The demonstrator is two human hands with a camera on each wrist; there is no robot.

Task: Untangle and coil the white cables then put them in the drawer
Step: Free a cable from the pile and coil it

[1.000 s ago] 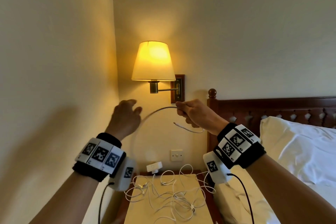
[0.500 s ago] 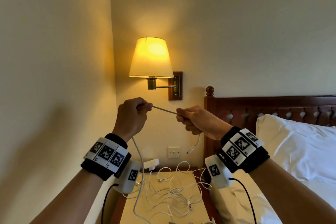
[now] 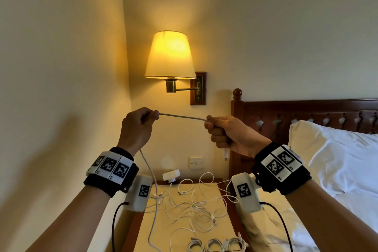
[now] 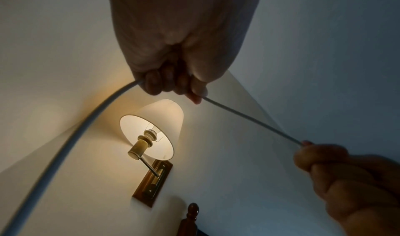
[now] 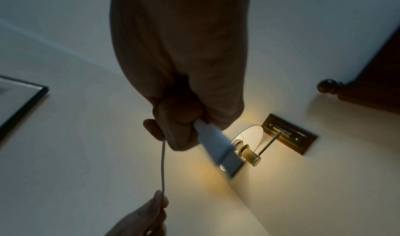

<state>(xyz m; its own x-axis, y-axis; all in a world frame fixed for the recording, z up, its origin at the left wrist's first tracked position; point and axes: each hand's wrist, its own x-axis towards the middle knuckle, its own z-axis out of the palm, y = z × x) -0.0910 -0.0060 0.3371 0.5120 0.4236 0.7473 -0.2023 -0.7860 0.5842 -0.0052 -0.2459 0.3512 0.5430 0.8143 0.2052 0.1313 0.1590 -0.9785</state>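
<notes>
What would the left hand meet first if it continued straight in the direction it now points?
Probably the cream wall below the lit wall lamp. The left hand, gripping the thin white cable, has free air ahead; depth is unclear.

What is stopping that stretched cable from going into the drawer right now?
No drawer shows in any view. Both hands, left and right, grip the cable, and its tail hangs into the tangled cables on the nightstand.
</notes>
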